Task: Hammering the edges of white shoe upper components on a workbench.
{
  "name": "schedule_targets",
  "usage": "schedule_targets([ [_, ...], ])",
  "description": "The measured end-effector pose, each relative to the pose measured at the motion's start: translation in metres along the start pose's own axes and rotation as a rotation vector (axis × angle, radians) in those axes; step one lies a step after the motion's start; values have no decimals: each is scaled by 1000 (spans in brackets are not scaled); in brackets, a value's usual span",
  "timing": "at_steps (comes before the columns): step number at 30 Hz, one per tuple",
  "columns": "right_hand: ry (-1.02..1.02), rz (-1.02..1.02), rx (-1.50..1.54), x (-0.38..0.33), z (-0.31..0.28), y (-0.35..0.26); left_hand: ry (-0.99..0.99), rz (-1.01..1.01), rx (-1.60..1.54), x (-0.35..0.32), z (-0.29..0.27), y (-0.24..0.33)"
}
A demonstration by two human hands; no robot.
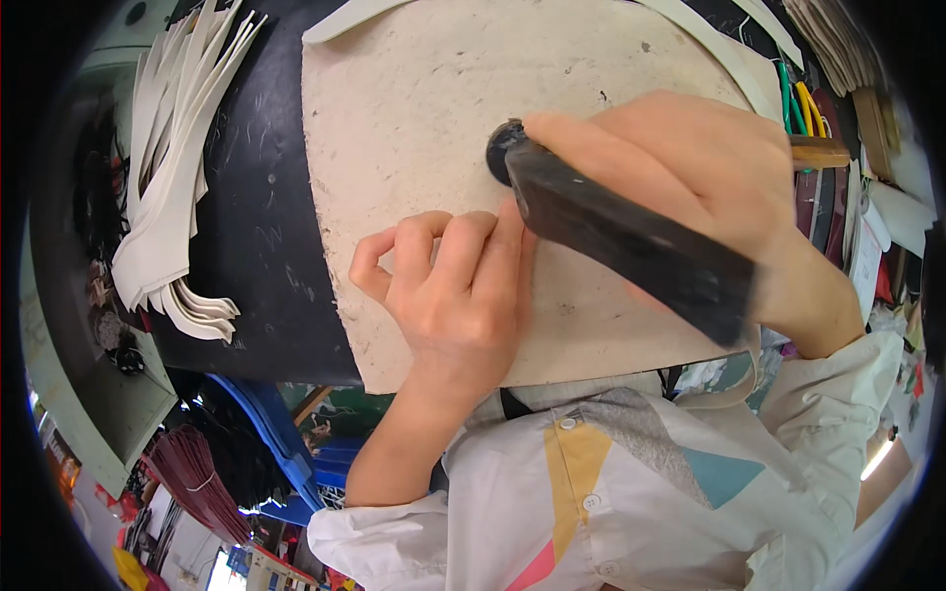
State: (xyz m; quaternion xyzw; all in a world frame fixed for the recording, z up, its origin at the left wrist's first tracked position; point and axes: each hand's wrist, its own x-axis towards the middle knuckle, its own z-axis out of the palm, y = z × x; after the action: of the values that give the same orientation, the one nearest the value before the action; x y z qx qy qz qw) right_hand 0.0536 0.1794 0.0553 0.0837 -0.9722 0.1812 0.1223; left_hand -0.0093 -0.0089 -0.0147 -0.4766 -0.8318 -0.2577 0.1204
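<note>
Hand R (705, 167): gripping dk tool (631, 241) | hand L (448, 300): fingers half-curled on beige mat (404, 108), hold unclear

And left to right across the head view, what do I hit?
Bundle of off-white curved strips, left hand, right hand gripping a black hammer-like tool, slender yellow item.

Table (256, 217): mat (414, 118) on top; sheaf of strips (168, 217) left of mat; single strip (705, 39) at mat's far right corner; left hand (453, 286) at mat, left of tool (621, 236), in right hand (690, 167) above mat; crate (258, 424) below near left edge.
</note>
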Motion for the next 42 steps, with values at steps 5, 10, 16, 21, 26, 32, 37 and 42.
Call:
schedule_targets([
  [5, -71, 14, 16, -7, 5, 3, -33, 17, 143, 3, -5, 0],
  [10, -10, -52, -44, -7, 7, 2, 43, -31, 17, -8, 7, 6],
  [16, -12, -17, -17, -12, 7, 0, 28, -24, 131, -1, -2, 7],
  [21, 99, -61, -38, -9, 9, 0, 15, -122, 90, -9, 2, 23],
  [26, 4, 31, -32, -15, 4, -4, -9, -225, 82, -3, 4, 28],
  [32, 156, 223, -99, -32, 4, 30, 29, -150, 54, 45, 21, -19],
  [37, 129, 247, -6, -58, 3, 8, -43, 118, -128, 93, 30, -54],
  [42, 72, 241, 126, -72, 1, -25, -219, 334, -306, 97, 30, -38],
])
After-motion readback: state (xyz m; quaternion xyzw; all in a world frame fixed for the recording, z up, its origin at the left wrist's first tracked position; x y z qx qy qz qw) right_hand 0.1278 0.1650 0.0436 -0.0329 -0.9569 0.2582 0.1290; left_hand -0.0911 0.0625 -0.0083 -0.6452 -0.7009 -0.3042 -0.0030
